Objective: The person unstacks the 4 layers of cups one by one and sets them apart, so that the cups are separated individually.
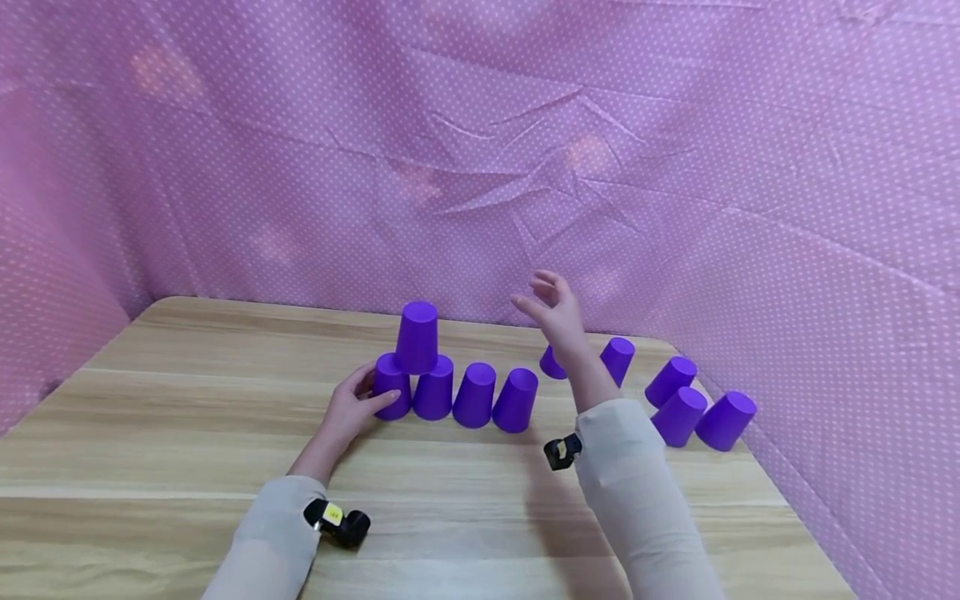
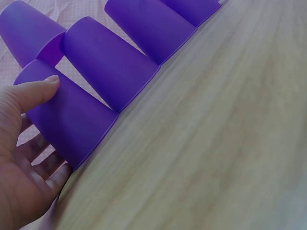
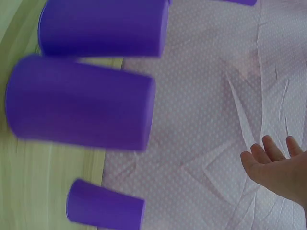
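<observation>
Several upside-down purple cups (image 1: 474, 397) stand side by side in a row on the wooden table. One more purple cup (image 1: 417, 337) sits upside down across the two leftmost ones. My left hand (image 1: 351, 410) holds the leftmost cup of the row (image 2: 72, 115), its thumb on the near face and its fingers round the outer and far side. My right hand (image 1: 557, 312) is raised in the air above the right part of the table, holding nothing. In the right wrist view its fingers (image 3: 273, 148) are spread and apart from the cups.
To the right, more upside-down purple cups (image 1: 678, 417) stand in a loose group by the table's right edge. My right forearm partly hides some of them. A pink dotted cloth (image 1: 480, 167) hangs behind and beside the wooden table (image 1: 187, 400).
</observation>
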Available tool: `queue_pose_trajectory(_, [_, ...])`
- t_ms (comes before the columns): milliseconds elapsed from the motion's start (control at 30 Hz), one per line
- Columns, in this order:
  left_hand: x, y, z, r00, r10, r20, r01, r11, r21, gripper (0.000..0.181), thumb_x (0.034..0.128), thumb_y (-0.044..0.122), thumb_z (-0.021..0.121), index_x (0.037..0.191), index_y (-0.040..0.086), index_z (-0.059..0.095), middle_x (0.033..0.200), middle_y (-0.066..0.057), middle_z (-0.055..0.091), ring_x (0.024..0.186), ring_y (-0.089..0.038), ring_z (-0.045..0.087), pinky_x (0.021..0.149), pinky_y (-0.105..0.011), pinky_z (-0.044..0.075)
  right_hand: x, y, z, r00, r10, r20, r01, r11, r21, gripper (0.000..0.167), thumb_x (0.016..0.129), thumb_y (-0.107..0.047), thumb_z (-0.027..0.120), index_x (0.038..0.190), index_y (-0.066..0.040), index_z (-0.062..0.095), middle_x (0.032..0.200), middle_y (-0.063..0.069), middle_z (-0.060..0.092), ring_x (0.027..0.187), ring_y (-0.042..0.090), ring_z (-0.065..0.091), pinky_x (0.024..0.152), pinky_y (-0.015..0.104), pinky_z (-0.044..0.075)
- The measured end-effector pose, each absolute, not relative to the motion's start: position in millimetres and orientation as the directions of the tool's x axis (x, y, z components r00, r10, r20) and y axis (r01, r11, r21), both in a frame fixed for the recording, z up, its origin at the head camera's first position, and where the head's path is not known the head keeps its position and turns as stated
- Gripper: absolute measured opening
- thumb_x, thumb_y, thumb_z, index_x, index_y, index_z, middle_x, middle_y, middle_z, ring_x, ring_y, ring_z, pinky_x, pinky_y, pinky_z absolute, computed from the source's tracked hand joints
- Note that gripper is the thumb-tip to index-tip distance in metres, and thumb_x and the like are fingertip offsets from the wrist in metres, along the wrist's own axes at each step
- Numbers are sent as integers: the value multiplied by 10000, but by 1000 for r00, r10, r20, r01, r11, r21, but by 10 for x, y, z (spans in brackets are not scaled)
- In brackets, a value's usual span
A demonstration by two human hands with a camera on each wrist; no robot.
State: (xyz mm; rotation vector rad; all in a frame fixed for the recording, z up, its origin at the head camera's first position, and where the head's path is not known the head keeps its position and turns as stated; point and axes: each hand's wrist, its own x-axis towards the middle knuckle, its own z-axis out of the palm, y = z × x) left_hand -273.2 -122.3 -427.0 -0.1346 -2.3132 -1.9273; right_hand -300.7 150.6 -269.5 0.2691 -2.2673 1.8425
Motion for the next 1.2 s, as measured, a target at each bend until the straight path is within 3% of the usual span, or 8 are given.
queue_pose_trajectory(333, [-2724, -1231, -4256, -987, -2, 160, 157, 186, 970, 599, 767, 159, 656, 1281, 36, 374, 1225, -204, 413, 1128, -302, 369, 953, -388, 309, -3028, 1164, -2806, -959, -66, 276, -282, 106, -954, 610, 741, -99, 669, 1266, -50, 363, 1223, 119, 444, 1149, 230, 370, 927, 315, 346])
queue_pose_trajectory(733, [-2736, -1225, -4273, -985, -4, 173, 170, 181, 969, 601, 758, 158, 664, 1272, 27, 383, 1214, -209, 424, 1115, -304, 382, 948, -392, 312, -3005, 902, -3020, -968, -140, 206, -228, 164, -960, 645, 731, -174, 686, 1280, -105, 356, 1246, 80, 428, 1150, 243, 368, 915, 356, 354])
queue_pose_trajectory(1200, [-2748, -1224, -4269, -986, -7, 166, 162, 178, 971, 593, 754, 168, 669, 1268, 48, 398, 1208, -200, 435, 1109, -292, 391, 945, -385, 320, -2994, 595, -3247, -962, -226, 152, -194, 177, -965, 684, 726, -253, 686, 1295, -87, 343, 1270, 103, 403, 1171, 243, 333, 941, 385, 316])
